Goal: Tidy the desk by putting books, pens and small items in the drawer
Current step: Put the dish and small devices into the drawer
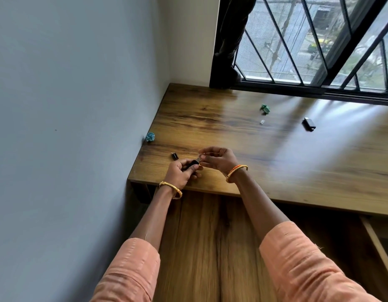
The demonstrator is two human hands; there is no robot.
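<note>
My left hand (181, 173) grips a small black USB stick (192, 163) whose metal plug points right, just above the desk's near left corner. My right hand (219, 158) hovers beside that plug with fingertips pinched; whether they hold something is too small to tell. A small black cap-like piece (175, 156) lies on the wooden desk (275, 162) just left of my hands. Further back lie a crumpled blue paper (150, 136) by the wall, a crumpled green paper (265, 109), a tiny silver piece (262, 122) and a black rectangular gadget (309, 124).
A grey wall bounds the desk on the left. A barred window (308, 51) runs along the back. Below the desk front is a wooden panel (210, 236), and an opened drawer's edge (378, 243) shows at lower right.
</note>
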